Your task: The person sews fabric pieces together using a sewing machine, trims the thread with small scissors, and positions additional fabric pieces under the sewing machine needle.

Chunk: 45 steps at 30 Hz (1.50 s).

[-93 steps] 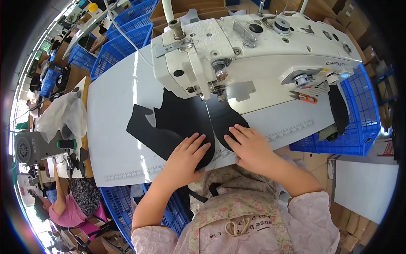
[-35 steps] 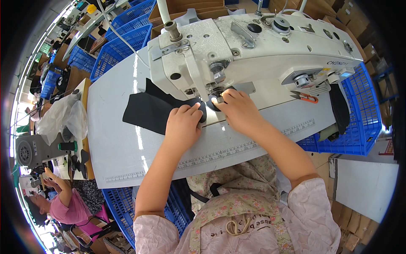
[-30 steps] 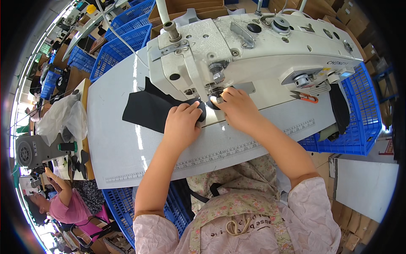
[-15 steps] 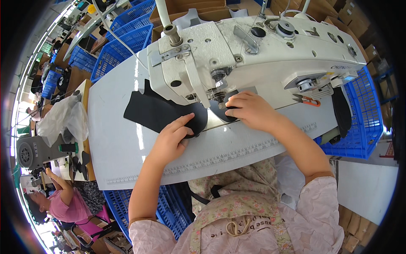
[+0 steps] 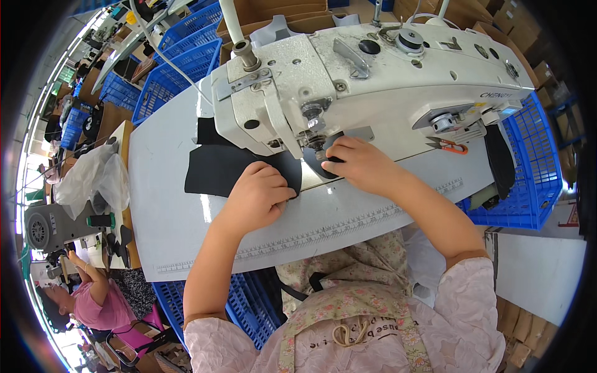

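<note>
A white sewing machine stands over a pale work surface. Flat under its head and to the left lies a black fabric piece. My left hand rests on the near edge of this piece, its fingers curled and closed at the rim. Close to the needle area, my right hand pinches a small, rounded dark piece. The fingers partly cover that piece, and whether it joins the larger one is hidden beneath the machine head.
Orange-handled thread snips lie by the machine base, left of a dark curved piece. A printed ruler runs along the near edge. Blue crates flank the table. At far left, a person in pink sits by another machine.
My left hand has drawn its outstretched fingers into a curl at the fabric edge. The black fabric has turned slightly. My right hand has shifted a little left with the small dark piece.
</note>
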Tool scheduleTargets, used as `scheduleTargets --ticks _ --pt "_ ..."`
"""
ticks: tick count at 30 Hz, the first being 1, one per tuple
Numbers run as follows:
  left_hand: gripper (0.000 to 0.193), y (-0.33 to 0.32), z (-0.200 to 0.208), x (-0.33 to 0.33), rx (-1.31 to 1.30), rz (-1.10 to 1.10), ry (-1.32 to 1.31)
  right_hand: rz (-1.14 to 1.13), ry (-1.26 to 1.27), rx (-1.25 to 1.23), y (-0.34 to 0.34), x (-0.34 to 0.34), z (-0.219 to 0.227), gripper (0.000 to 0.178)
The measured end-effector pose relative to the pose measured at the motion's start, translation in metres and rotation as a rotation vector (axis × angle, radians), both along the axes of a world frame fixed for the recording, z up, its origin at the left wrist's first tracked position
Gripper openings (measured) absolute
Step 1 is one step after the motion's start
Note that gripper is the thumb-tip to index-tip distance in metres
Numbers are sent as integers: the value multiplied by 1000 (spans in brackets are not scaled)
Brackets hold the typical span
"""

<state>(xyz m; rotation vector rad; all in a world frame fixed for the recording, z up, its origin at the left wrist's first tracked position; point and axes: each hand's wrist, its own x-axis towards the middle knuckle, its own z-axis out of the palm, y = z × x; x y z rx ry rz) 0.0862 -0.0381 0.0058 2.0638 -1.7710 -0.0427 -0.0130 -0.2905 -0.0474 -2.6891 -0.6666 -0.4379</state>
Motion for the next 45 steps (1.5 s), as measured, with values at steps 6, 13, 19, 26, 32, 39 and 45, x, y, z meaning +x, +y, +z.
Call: scheduleTargets --ticks 6,13,19,26,32,39,45 --pt "18 -4 -1 2 26 19 -80 -4 -29 -44 7 3 -2 24" --pt "18 -8 -4 3 112 41 -202 -23 -30 -34 12 6 -3 26" --pt "19 -11 -7 -1 197 99 -283 -54 -12 -56 17 8 2 32" --pt "22 -19 -12 -5 228 168 -382 -95 -36 -62 20 11 1 18" --pt "24 -22 -21 -7 215 234 -433 -101 -52 -28 22 15 -2 18" --pt "24 -27 -24 -6 184 231 -527 -110 -86 -41 23 21 -4 15" --pt "23 -31 -31 -7 167 252 -624 -121 -111 -75 26 23 -8 8"
